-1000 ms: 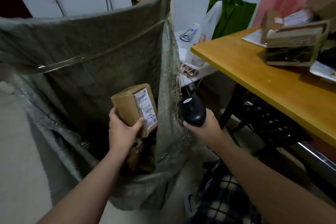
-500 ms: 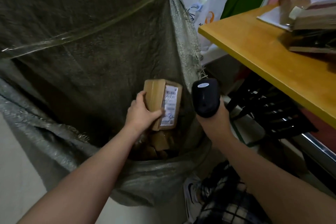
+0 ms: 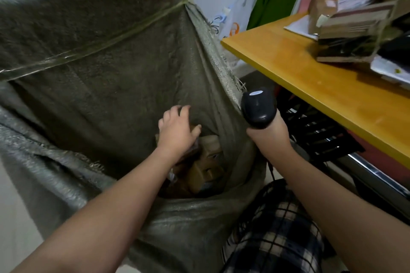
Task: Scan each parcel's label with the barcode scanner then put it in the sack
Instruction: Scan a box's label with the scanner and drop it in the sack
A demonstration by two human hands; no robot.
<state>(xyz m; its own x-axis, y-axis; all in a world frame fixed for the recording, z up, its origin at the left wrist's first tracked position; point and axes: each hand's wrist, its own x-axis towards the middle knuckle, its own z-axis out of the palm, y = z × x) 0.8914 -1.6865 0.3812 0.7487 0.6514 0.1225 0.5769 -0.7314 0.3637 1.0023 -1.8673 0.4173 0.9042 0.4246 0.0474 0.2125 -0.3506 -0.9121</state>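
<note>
The left hand (image 3: 177,128) hangs inside the mouth of the sack (image 3: 99,62), fingers loosely spread and holding nothing, just above the brown parcels (image 3: 208,162) that lie heaped at the bottom against the near right wall. The right hand (image 3: 268,137) is wrapped around the handle of the barcode scanner (image 3: 258,107), whose head points up and away beside the sack's frayed right edge. This looks like the end of a drop, with the next parcel to come from the stacked boxes (image 3: 352,35) at the far end of the table (image 3: 310,77). To do it well, lift the left hand straight up so it clears the sagging cloth without dragging the rim inward, and keep the scanner outside the sack so its cord does not snag on the loose fibres. When taking the next box, turn its label face up towards the scanner before triggering, and confirm the read before dropping it in.
</note>
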